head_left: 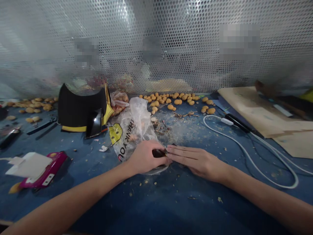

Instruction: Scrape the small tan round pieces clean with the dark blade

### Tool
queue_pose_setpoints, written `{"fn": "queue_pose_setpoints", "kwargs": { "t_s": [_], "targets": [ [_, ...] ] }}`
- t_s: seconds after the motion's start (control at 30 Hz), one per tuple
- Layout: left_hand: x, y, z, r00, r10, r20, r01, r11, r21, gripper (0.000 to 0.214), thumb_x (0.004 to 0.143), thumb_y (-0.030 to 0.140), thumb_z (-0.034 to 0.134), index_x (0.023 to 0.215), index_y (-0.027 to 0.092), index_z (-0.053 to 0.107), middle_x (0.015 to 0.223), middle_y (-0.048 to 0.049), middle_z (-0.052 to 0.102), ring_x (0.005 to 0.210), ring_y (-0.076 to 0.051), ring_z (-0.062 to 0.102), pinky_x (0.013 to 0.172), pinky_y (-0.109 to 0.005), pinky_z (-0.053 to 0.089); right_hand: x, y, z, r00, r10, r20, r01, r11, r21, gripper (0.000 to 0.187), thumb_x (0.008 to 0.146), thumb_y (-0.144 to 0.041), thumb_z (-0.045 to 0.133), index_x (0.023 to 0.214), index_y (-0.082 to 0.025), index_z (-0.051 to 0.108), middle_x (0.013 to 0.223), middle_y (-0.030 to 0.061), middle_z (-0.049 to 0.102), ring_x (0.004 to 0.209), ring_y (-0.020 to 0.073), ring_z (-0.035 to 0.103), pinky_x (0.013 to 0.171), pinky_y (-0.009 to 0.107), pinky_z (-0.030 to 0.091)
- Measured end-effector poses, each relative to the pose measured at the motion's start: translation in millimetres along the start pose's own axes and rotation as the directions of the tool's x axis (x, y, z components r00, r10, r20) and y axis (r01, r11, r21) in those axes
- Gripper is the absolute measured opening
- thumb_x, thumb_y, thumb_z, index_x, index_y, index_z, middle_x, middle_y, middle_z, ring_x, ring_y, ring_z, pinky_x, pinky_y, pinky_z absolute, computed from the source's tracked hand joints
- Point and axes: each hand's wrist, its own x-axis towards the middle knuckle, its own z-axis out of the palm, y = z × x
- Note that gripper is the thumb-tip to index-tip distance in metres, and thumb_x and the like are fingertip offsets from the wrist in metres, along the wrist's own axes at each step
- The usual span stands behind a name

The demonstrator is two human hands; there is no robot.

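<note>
My left hand (146,156) is closed around a small dark brown glossy object (158,153), whose kind I cannot make out. From the right, my right hand (195,160) meets it, fingers straight and pressed together at the object's end; its thumb is hidden. Under and behind my left hand lies a crumpled clear plastic bag (137,120) printed with "THANK YOU" and a yellow face. Twigs and crumbs (166,127) are scattered just beyond my hands on the blue tabletop (156,202).
Many small tan, rounded nut- or fruit-like pieces (177,101) line the perforated metal panel (166,65). A black-and-yellow curved piece (80,107) with a phone (94,124) stands left. Nearby are a magenta device (56,166), a white cable (244,151) and brown paper sheets (264,114).
</note>
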Motion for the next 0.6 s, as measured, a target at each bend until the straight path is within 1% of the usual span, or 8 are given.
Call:
{"fn": "queue_pose_setpoints", "kwargs": {
  "t_s": [0.1,0.2,0.27,0.43,0.5,0.6],
  "targets": [
    [0.3,-0.3,-0.3,1.000,0.010,0.012,-0.010,1.000,0.009,0.016,0.079,0.037,0.072,0.077,0.021,0.071,0.076,-0.0002,0.070,0.074,-0.017,0.063,0.066,-0.029,0.045,0.2,0.5,1.6,1.000,0.017,-0.012,-0.017,1.000,0.005,0.059,0.093,-0.003,0.040,0.150,-0.021,0.034,0.145,0.0072,0.049,0.137,0.0218,0.041,0.113,0.041,0.040],
    [1.2,-1.9,0.8,0.999,0.047,-0.002,-0.047,0.999,0.016,0.017,0.079,0.039,0.072,0.079,0.022,0.072,0.082,-0.0003,0.073,0.079,-0.018,0.064,0.073,-0.031,0.046,-3.3,0.7,-2.7,1.000,0.000,0.015,0.000,1.000,0.018,0.060,0.093,-0.003,0.040,0.149,-0.023,0.036,0.144,0.0059,0.051,0.136,0.0209,0.043,0.113,0.040,0.041],
    [1.5,-3.2,1.8,0.997,0.071,-0.010,-0.070,0.997,0.029,0.017,0.079,0.040,0.072,0.079,0.022,0.072,0.082,-0.0001,0.073,0.079,-0.018,0.064,0.076,-0.031,0.046,-4.5,0.3,-4.8,1.000,-0.005,0.026,0.005,1.000,0.021,0.059,0.093,-0.004,0.040,0.148,-0.024,0.037,0.144,0.0055,0.051,0.136,0.0206,0.043,0.112,0.040,0.041],
    [0.7,-4.1,1.9,0.997,0.080,-0.002,-0.079,0.994,0.081,0.018,0.079,0.036,0.071,0.071,0.020,0.069,0.071,0.0005,0.069,0.071,-0.017,0.061,0.070,-0.031,0.045,1.3,-0.2,-1.0,1.000,0.014,0.018,-0.015,1.000,0.020,0.059,0.094,-0.005,0.040,0.150,-0.023,0.034,0.146,0.0058,0.049,0.137,0.0213,0.041,0.114,0.042,0.038],
    [0.4,-3.6,1.5,0.996,0.084,0.003,-0.084,0.994,0.076,0.018,0.079,0.036,0.071,0.072,0.020,0.069,0.072,0.0008,0.070,0.071,-0.016,0.061,0.071,-0.031,0.044,1.5,1.0,-1.4,1.000,-0.001,0.019,0.001,1.000,0.016,0.060,0.094,-0.003,0.039,0.150,-0.022,0.033,0.146,0.0061,0.048,0.138,0.0211,0.039,0.115,0.042,0.038],
    [0.3,-3.1,1.2,0.996,0.089,-0.010,-0.089,0.994,0.057,0.019,0.080,0.040,0.070,0.077,0.021,0.070,0.078,0.0007,0.072,0.076,-0.017,0.062,0.073,-0.031,0.045,-2.1,3.5,-5.7,0.996,-0.037,0.083,0.035,0.999,0.018,0.061,0.093,-0.004,0.038,0.150,-0.024,0.032,0.148,0.0041,0.046,0.139,0.0198,0.037,0.115,0.040,0.038]
  ]
}}
